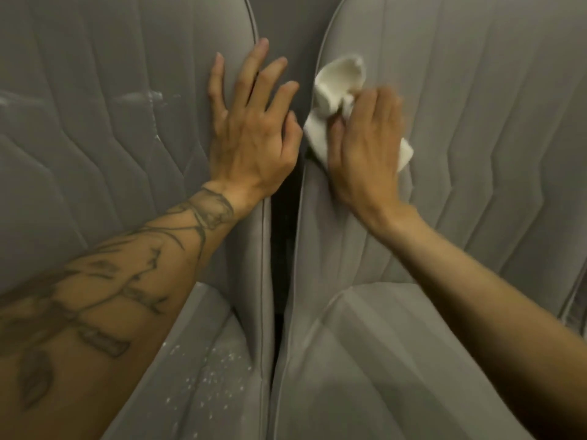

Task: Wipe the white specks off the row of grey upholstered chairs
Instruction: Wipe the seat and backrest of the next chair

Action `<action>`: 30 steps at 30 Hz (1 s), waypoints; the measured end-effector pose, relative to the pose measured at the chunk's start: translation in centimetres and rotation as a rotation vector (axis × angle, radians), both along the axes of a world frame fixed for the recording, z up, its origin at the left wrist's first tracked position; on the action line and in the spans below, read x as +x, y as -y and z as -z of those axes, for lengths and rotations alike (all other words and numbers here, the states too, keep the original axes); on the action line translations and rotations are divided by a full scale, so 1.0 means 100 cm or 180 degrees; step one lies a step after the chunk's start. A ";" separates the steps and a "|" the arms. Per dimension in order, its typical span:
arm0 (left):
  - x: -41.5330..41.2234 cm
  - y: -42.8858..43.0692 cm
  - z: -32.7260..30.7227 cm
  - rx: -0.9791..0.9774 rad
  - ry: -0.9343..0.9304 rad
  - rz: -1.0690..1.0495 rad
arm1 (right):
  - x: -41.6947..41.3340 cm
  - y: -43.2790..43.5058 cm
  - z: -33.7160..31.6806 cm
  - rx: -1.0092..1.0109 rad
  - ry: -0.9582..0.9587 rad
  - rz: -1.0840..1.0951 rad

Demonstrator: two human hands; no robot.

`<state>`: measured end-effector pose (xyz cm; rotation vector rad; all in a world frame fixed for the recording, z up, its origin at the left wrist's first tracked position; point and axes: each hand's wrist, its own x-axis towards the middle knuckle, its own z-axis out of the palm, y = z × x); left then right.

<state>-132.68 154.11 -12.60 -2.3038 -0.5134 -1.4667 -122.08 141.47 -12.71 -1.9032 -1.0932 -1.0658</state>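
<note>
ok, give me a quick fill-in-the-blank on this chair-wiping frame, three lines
1. The right hand grips a cloth whose colour is ____.
2. The left hand rests flat on a backrest and holds ____.
3. The specks lie on the seat to the ____ of the dark gap.
Missing: white; nothing; left.

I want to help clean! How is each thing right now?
left chair, white specks on seat, white smears on back.
right chair, no clear specks showing.
white cloth, crumpled, pressed on right chair's back.
left hand, flat, fingers spread on left chair's back.
right hand, blurred, holding white cloth.
</note>
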 end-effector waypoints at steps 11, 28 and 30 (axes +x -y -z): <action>-0.036 0.013 0.014 -0.0421 -0.0444 0.0330 | 0.004 -0.008 -0.039 -0.0192 0.0253 0.0129; -0.151 0.114 0.164 -0.1807 -0.1389 0.0227 | -0.112 0.111 0.196 -0.2152 -0.0694 -0.0928; -0.164 0.127 0.173 -0.1901 -0.1567 0.0253 | -0.110 0.124 0.197 -0.2513 -0.0773 -0.1255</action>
